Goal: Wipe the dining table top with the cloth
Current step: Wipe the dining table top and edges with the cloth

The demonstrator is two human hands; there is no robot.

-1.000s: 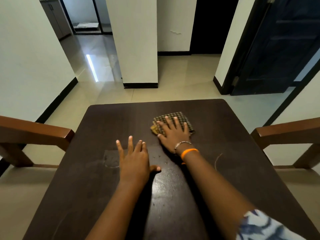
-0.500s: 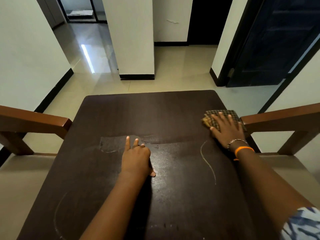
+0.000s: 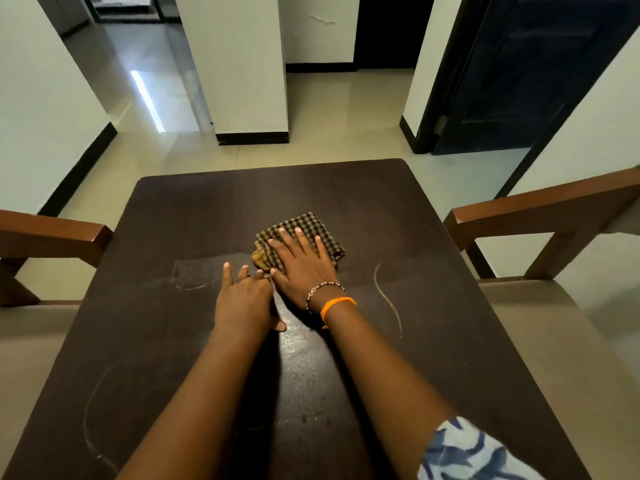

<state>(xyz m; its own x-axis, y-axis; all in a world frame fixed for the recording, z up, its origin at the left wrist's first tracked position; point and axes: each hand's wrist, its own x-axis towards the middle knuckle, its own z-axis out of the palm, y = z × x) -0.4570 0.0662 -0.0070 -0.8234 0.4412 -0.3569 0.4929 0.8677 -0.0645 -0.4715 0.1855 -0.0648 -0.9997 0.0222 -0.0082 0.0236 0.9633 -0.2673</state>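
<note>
A folded brown checked cloth (image 3: 304,226) lies near the middle of the dark brown dining table top (image 3: 433,341). My right hand (image 3: 303,266) presses flat on the cloth, fingers spread over its near half. My left hand (image 3: 242,299) rests on the table just left of the right hand, fingers partly curled, holding nothing. Its fingertips come close to the cloth's yellow corner. Thin pale streaks curve across the table to the right and at the near left.
A wooden chair back (image 3: 52,233) stands at the table's left side and another chair back (image 3: 540,209) at the right. Beyond the far edge lie a tiled floor, a white pillar (image 3: 242,64) and a dark door (image 3: 540,64).
My right hand has slid the cloth from the table's right edge back left to the middle. The left hand has stayed in place with fingers curled in.
</note>
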